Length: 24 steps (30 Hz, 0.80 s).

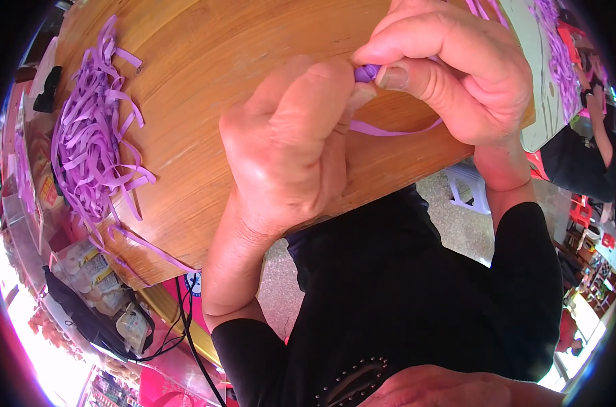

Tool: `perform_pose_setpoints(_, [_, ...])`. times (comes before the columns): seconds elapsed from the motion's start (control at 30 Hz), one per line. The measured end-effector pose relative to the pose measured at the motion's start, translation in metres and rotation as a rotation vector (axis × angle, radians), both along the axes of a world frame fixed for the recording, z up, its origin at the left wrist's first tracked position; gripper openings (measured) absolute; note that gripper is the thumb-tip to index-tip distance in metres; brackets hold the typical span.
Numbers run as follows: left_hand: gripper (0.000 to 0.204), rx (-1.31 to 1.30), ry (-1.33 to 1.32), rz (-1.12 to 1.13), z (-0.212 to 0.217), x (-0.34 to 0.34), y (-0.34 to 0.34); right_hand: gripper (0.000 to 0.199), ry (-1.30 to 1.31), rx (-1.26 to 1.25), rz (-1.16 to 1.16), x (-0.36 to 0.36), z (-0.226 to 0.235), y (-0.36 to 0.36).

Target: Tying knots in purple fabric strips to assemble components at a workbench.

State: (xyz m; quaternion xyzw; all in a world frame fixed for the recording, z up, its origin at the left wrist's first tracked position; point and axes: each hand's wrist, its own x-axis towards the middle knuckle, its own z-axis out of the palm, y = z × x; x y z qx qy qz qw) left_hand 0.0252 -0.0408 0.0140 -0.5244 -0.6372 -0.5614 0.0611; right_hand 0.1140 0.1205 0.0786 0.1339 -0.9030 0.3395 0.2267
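Note:
My left hand [291,146] and my right hand [450,68] meet close together above a round wooden table [206,74]. Between their fingertips they pinch a small purple folded ribbon piece [366,72]. Both hands grip it, the right thumb pressing on its side. A loose tail of the same purple ribbon [396,130] curves out below the hands. A pile of purple ribbon strips [94,146] lies at the table's left edge, apart from both hands.
More purple strips [559,54] lie on a pale surface at the upper right, where another person in black [586,156] sits. A white plastic stool [469,184] stands on the floor. Black cables [186,319] and packaged goods [94,275] sit at the lower left.

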Motion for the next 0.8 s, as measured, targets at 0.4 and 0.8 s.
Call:
perform_pose_setpoints(0.4, [0.016,-0.308,0.309,0.112,0.002,-0.003,-0.005,0.012,-0.479,-0.142,-0.108,-0.002,0.008,0.000])
perform_pose_setpoints(0.8, [0.008,-0.059,0.004,0.150,-0.013,-0.008,0.010,0.033,-0.268,-0.346,-0.061,0.000,-0.020,0.006])
